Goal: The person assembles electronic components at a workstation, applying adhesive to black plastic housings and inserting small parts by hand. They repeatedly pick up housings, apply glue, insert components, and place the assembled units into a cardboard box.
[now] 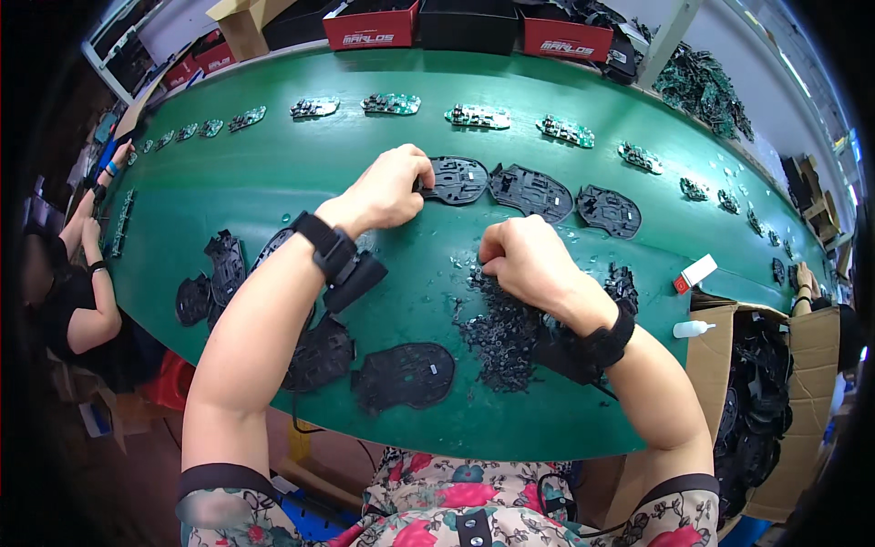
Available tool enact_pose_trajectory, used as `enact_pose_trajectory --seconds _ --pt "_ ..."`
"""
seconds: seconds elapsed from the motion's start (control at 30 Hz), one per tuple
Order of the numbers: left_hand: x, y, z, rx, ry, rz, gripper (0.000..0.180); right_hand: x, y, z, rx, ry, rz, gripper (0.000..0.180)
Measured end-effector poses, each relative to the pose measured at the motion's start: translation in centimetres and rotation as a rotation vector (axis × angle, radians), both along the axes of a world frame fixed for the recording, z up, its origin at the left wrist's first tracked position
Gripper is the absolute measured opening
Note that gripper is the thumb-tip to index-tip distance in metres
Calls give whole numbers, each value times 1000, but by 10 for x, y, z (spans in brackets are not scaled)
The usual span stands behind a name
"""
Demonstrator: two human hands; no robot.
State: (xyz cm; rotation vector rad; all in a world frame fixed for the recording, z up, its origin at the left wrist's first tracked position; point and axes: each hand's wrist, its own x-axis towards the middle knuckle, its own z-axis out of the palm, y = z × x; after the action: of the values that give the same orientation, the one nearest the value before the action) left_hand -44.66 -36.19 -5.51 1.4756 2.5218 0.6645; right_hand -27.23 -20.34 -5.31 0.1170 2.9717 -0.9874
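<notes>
**Two hands at work over black plastic parts on a green bench**

The left hand [387, 190] reaches to the far middle of the green bench [273, 173], its fingers curled and pinching the left edge of a black plastic base plate [456, 179]. Two more black plates [530, 191] lie just to the right of it in a row. The right hand [527, 258] is bunched into a loose fist nearer the body, knuckles up, with its fingertips down at the top of a heap of small black bits [501, 333]; whether it holds any of them cannot be told. Both wrists carry black straps.

Near the front edge lies another black plate [406, 374], with more stacked at the near left [214, 273]. A line of green circuit boards [478, 116] runs along the far side of the bench.

Beyond the far edge stand two red boxes with white lettering [372, 25], a black box between them. At the right lie a small white and red carton [695, 272] and a white squeeze bottle [691, 328], beside an open brown cardboard box [807, 383] full of black parts. Another person's arms [91, 273] work at the left end.
</notes>
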Motion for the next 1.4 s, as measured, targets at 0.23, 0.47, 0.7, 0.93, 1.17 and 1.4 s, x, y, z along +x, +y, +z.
enact_pose_trajectory --seconds 0.23,0.47,0.7,0.93,1.17,1.4 --pt "-26 21 2 -67 -42 -94 30 -4 -4 -1 82 -21 45 16" --pt "-19 14 7 -123 -59 -91 28 7 -2 -3 96 177 103 17" --pt "-12 6 3 38 134 -88 26 -7 7 24 -130 193 -55 15" --pt "20 30 43 284 -499 48 25 -50 26 22 -739 292 -356 17" --pt "14 34 41 483 -758 177 26 -57 9 28 -999 364 -390 18" --pt "14 46 33 523 -808 156 22 -58 22 20 -1062 366 -366 19"
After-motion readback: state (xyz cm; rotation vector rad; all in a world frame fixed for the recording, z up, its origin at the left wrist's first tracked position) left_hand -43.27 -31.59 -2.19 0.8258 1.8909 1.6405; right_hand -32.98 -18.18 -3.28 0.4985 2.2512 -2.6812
